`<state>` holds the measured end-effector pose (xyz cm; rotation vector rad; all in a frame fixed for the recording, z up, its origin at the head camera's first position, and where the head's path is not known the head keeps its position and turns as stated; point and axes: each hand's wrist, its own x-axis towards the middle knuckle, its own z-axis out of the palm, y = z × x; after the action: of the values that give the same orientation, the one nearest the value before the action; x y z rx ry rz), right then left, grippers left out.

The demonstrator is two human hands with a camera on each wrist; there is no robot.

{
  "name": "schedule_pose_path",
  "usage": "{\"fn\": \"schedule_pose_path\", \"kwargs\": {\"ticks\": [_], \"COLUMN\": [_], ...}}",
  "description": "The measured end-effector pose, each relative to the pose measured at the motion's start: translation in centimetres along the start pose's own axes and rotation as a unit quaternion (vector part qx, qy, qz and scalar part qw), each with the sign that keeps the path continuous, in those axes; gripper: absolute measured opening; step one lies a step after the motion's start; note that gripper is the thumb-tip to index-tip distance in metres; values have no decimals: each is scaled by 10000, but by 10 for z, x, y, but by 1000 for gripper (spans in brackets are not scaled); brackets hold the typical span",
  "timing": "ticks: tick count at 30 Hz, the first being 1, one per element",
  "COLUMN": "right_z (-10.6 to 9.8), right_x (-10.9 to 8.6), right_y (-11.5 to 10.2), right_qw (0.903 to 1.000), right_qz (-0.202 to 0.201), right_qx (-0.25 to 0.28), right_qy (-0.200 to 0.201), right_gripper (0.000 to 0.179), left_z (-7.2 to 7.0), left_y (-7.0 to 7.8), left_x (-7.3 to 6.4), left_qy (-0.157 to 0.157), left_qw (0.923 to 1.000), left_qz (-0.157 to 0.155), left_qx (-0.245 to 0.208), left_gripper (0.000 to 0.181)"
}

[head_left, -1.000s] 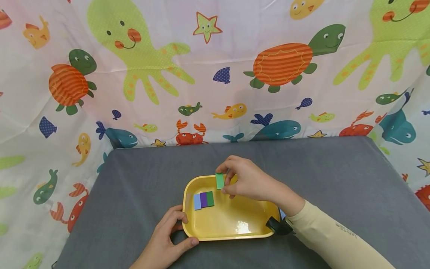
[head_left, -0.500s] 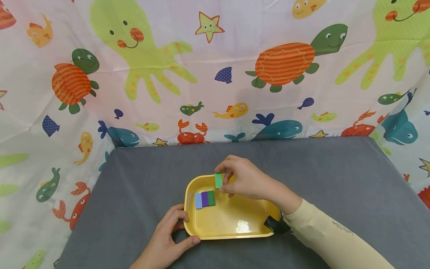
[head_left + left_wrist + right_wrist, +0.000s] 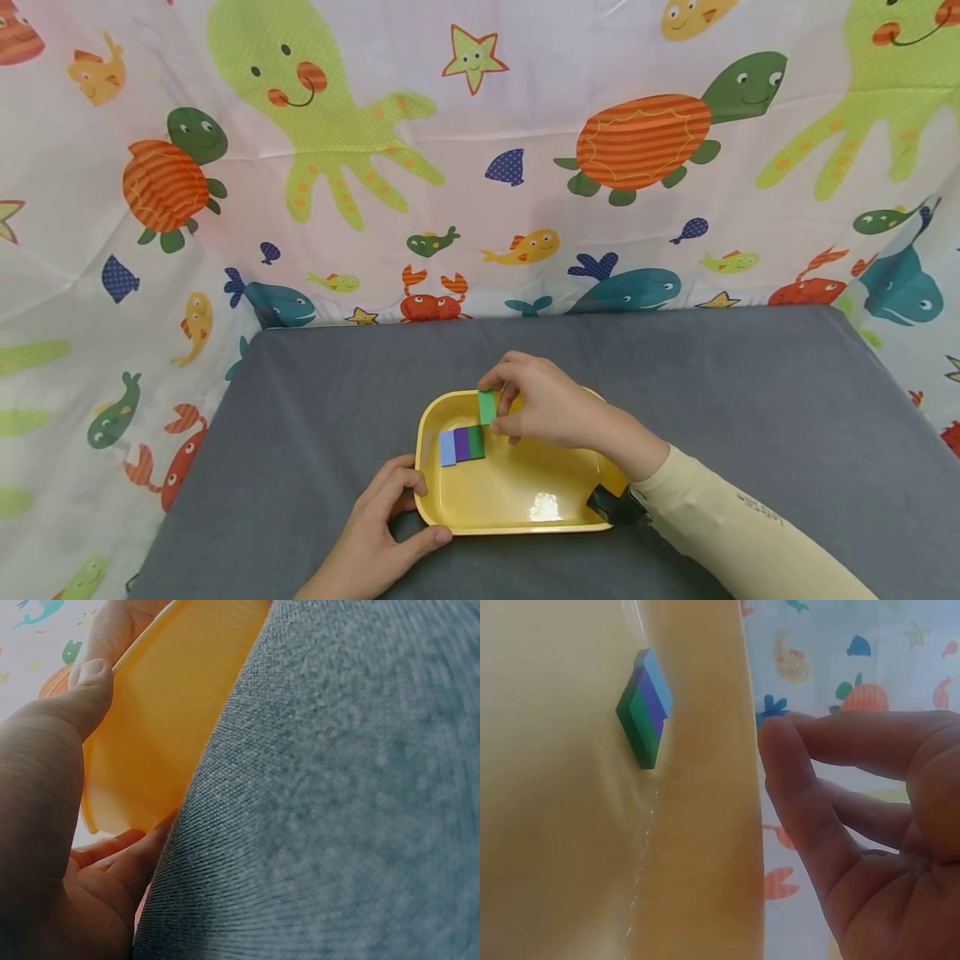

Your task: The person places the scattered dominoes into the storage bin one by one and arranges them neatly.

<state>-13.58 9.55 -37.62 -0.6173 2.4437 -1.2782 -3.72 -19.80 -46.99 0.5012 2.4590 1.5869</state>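
In the head view my right hand (image 3: 543, 404) pinches a light green tile (image 3: 487, 407) by its ends, thumb at the lower end. The tile is above the far part of a yellow tray (image 3: 540, 487), near a row of light blue (image 3: 447, 448), purple (image 3: 462, 444) and dark green (image 3: 476, 442) tiles lying side by side inside it. My left hand (image 3: 382, 517) grips the tray's near left corner, with the thumb along the near side and fingers on the left side. The right wrist view shows the right fingertips (image 3: 784, 750) beyond the tray wall, with the tile hidden.
Grey cloth (image 3: 337, 392) covers the table under the tray. A printed sea-animal curtain (image 3: 465, 167) hangs behind and at the sides. Beside the right forearm, a small purple bit (image 3: 652, 430) peeks out, mostly hidden. A black strap (image 3: 615, 505) sits at the right wrist.
My right hand has lowered slightly and brought the light green tile a little nearer to the row. The left hand keeps its grip on the tray. The head view has shifted slightly.
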Motion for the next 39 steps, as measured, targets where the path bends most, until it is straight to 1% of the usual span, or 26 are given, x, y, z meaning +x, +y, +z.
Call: {"fn": "schedule_pose_path", "kwargs": {"ticks": [4,9,13,15,22,24,33,36,39], "right_z": [0,0,1,1,4,5,6,8,10], "right_x": [1,2,1,1,1,0,-1,-1,-1], "right_y": [0,1,3,5,11,11,9,9,10], "right_qw": [9997,9997,9997,9997,9990,9990,9975,9963,9956], "right_qz": [-68,-47,9,-10,-17,2,27,-16,-71], "right_qx": [-206,-217,-231,-257,-410,-411,-653,-800,-864], "right_qy": [86,85,41,2,-158,-201,-287,-308,-343], "right_gripper": [41,41,40,40,40,40,39,39,39], "left_z": [0,1,1,2,2,2,2,2,2], "left_y": [1,2,3,2,-1,-1,0,0,1], "left_x": [1,1,1,1,1,1,2,2,1], "left_qy": [-7,-7,19,39,124,130,127,122,113], "left_qw": [10000,9999,9998,9999,9992,9990,9993,9996,9999], "left_qz": [-29,-156,-183,-135,367,390,330,213,33], "left_qx": [-6,4,32,44,135,159,155,118,78], "left_gripper": [40,41,42,41,41,42,42,42,41]}}
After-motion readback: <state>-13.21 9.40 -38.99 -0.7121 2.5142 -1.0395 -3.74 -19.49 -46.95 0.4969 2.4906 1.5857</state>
